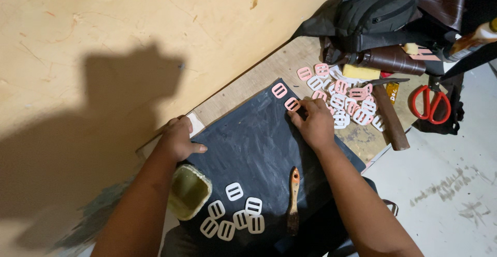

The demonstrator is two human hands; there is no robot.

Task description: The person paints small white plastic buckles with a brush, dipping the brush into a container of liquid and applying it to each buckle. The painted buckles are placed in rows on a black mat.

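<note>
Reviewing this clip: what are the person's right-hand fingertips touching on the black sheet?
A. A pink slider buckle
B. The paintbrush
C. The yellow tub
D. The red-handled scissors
A. The right hand has its fingertips on a pink slider buckle at the far edge of the black sheet; scissors, paintbrush and tub lie apart from it.

Both arms reach forward. The left hand [178, 139] lies flat, palm down, thumb sticking out sideways. The right hand [315, 123] is bent, with fingertips [300, 110] pinched together.
</note>
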